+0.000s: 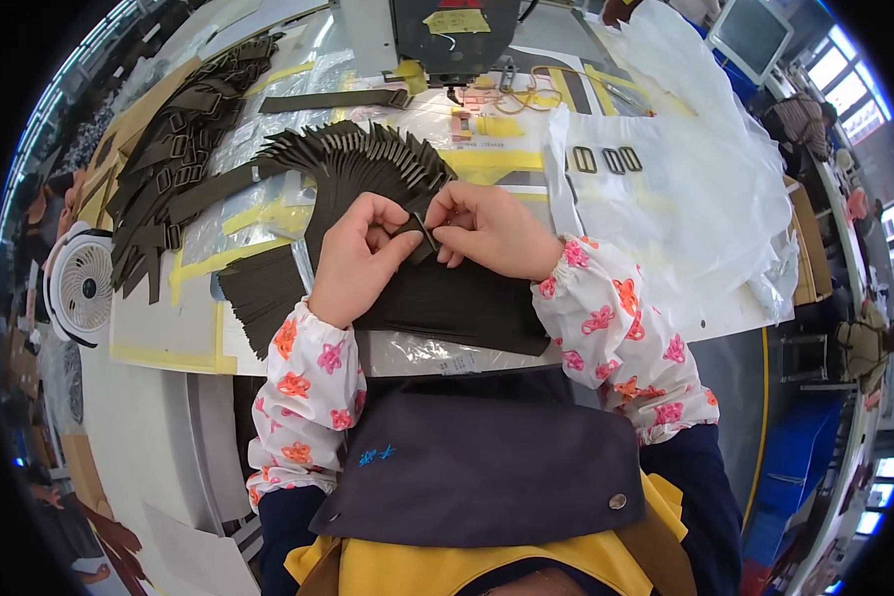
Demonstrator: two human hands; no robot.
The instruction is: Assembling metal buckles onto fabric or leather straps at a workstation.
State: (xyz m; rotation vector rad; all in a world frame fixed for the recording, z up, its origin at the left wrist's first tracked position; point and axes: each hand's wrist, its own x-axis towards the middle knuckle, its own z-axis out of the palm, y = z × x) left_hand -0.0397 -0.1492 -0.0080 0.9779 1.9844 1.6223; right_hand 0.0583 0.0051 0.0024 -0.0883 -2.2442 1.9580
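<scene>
Pinched btwn L hand [368, 248] & R hand [482, 228], over table [164, 343] & dark pile [447, 308]: 1 strap [421, 249] w/ thin bar [425, 229], prob. a buckle. Best keep strap flat & pinch near bar, so it can't twist.

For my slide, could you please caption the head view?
The left hand and right hand pinch dark webbing over stacked straps.
</scene>
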